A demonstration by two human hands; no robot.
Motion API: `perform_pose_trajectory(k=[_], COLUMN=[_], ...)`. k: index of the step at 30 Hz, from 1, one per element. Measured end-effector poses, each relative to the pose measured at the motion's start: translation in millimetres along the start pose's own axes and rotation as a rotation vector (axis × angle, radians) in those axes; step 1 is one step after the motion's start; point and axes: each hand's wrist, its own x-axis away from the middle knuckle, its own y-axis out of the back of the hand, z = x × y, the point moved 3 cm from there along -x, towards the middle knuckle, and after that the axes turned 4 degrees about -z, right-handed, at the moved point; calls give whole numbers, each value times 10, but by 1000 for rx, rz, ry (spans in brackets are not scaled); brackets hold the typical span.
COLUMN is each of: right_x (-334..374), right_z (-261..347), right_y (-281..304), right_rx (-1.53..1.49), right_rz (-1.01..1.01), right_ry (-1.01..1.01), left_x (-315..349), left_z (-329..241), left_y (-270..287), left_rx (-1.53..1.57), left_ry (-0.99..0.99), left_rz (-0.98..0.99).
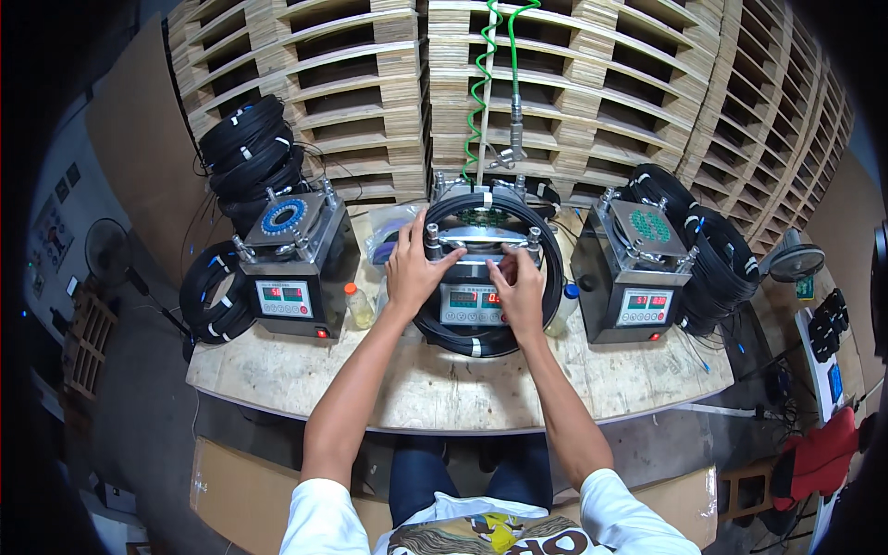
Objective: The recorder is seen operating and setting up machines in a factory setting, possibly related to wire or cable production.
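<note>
A ring of black cable with white ties hangs around the middle machine, a metal-topped unit with a red-digit display. My left hand lies against the left side of the machine's top, over the coil. Its fingers are extended and the thumb points in toward the front metal bar. At the bar's right end my right hand has its fingers curled in, thumb and forefinger close together. Whatever lies between those fingertips is too small to make out. Part of the display is behind the right hand.
Similar machines stand at the left and right, topped with blue and green rings. Bottles with an orange cap and a blue cap flank the middle one. Cable coils are piled at the sides. A green air hose hangs above.
</note>
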Motion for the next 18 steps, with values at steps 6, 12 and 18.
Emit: perform_pose_trajectory(k=[6,12,18], right_x=[-185,-1361,-2300], right_z=[-77,194,-434], right_y=[-88,-15,-610], right_rx=[205,210,702], right_rz=[-58,126,893], right_ry=[84,263,294], left_x=[3,0,-10], left_z=[-89,-15,-21], left_y=[-42,30,-8], left_rx=[35,9,-5], left_ry=[43,60,56], left_rz=[52,62,73])
